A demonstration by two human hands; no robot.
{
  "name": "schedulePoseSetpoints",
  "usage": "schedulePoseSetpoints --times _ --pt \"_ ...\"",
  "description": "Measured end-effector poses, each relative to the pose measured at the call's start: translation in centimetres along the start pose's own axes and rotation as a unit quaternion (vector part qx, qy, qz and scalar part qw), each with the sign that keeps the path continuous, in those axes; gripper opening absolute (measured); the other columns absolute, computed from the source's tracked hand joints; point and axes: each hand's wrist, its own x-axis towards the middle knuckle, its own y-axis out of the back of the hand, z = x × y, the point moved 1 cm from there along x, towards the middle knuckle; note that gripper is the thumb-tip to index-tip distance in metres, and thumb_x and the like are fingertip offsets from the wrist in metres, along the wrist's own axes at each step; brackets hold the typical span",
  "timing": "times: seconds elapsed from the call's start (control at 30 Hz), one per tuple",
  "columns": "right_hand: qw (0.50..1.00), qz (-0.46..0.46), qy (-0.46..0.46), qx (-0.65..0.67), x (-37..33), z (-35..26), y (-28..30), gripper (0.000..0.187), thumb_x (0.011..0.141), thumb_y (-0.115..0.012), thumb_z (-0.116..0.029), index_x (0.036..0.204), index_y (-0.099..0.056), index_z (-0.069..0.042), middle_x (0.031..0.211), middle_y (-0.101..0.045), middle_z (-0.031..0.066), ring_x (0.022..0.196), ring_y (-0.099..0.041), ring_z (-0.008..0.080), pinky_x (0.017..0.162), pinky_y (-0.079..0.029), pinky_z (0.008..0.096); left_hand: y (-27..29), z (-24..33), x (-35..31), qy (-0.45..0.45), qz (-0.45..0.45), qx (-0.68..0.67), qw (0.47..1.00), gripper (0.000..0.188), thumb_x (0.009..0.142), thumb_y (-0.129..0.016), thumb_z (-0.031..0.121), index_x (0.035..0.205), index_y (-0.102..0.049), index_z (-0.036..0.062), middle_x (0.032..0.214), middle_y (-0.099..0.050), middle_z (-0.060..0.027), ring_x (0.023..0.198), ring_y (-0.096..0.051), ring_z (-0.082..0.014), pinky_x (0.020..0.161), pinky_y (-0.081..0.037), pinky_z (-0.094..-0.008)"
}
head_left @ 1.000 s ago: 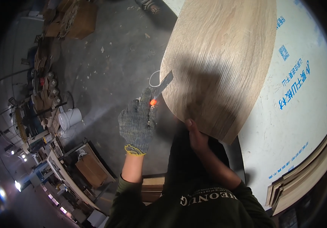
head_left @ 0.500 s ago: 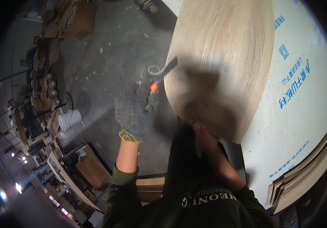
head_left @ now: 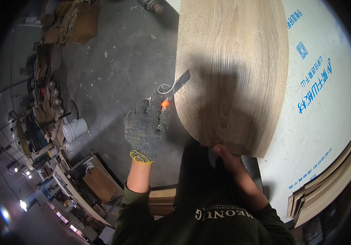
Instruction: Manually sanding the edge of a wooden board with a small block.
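My left hand [head_left: 145, 126], in a grey knit glove with a yellow cuff, is closed round a hand tool with a flat dark blade [head_left: 181, 81] and an orange part. The blade lies against the left curved edge of a wood-grain board [head_left: 261, 53], its tip overlapping the face. A thin pale curled strip [head_left: 162, 90] hangs beside the blade. Bare, my right hand [head_left: 230, 158] grips the board's near edge, thumb on top, with its other fingers hidden underneath. The board has a rounded near-left corner, and a shadow falls across it.
Under the board is a white printed sheet [head_left: 302, 143] on the right. Several wood strips [head_left: 318, 183] lie at its near right side. Across the grey floor [head_left: 114, 69] are scattered scraps, a white bucket [head_left: 75, 130] and cardboard boxes [head_left: 86, 22].
The board has shifted slightly left and toward me and turned a little. My right hand has come nearer with it. My left hand and the tool have also moved slightly nearer.
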Motion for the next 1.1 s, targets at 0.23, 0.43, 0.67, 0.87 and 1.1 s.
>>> schedulePoseSetpoints --times 0.23,0.43,0.67,0.87,1.1 --pt "0.999 -0.029 -0.029 0.036 -0.1 -1.1 0.2 0.043 0.092 -0.063 -0.044 0.115 -0.068 -0.009 0.124 -0.061 0.0144 0.121 -0.052 0.0268 0.105 -0.038 0.0357 -0.9 -0.6 3.5 -0.032 0.059 -0.017 0.998 0.037 0.088 -0.065 0.023 0.122 -0.063 0.0110 0.092 -0.065 -0.0145 0.073 -0.063 -0.0326 0.065 -0.049 -0.0419" --pt "0.996 -0.015 -0.015 -0.083 -3.2 -0.6 1.8 0.045 0.090 -0.065 -0.039 0.115 -0.065 -0.001 0.124 -0.061 0.0147 0.116 -0.056 0.0250 0.103 -0.040 0.0361 -0.1 0.5 0.1 -0.010 0.014 -0.026 1.000 0.040 0.086 -0.067 0.023 0.124 -0.063 0.0117 0.090 -0.065 -0.0145 0.073 -0.062 -0.0323 0.065 -0.048 -0.0420" --pt "0.998 -0.012 -0.061 0.021 -4.0 -0.3 2.1 0.041 0.086 -0.072 -0.026 0.116 -0.064 0.000 0.119 -0.063 0.0142 0.112 -0.057 0.0226 0.099 -0.044 0.0342 -0.1 0.8 0.1 -0.012 0.019 -0.013 1.000 0.045 0.086 -0.067 0.024 0.129 -0.061 0.0149 0.091 -0.065 -0.0133 0.072 -0.062 -0.0307 0.063 -0.048 -0.0407" --pt "0.997 -0.013 -0.042 0.066 -4.1 -0.3 2.0 0.040 0.086 -0.071 -0.025 0.117 -0.064 0.000 0.118 -0.064 0.0129 0.111 -0.058 0.0220 0.099 -0.044 0.0337 -0.2 0.9 1.7 -0.006 0.006 -0.016 1.000 0.042 0.087 -0.066 0.024 0.128 -0.062 0.0142 0.090 -0.066 -0.0126 0.070 -0.062 -0.0307 0.063 -0.048 -0.0408" --pt "0.997 -0.057 -0.023 0.045 -3.6 0.8 2.1 0.039 0.087 -0.070 -0.024 0.118 -0.064 -0.001 0.120 -0.063 0.0126 0.114 -0.056 0.0217 0.100 -0.042 0.0340 -0.2 0.7 2.7 -0.034 0.036 -0.004 0.999 0.037 0.089 -0.065 0.024 0.124 -0.063 0.0131 0.093 -0.067 -0.0128 0.071 -0.063 -0.0310 0.062 -0.048 -0.0408"
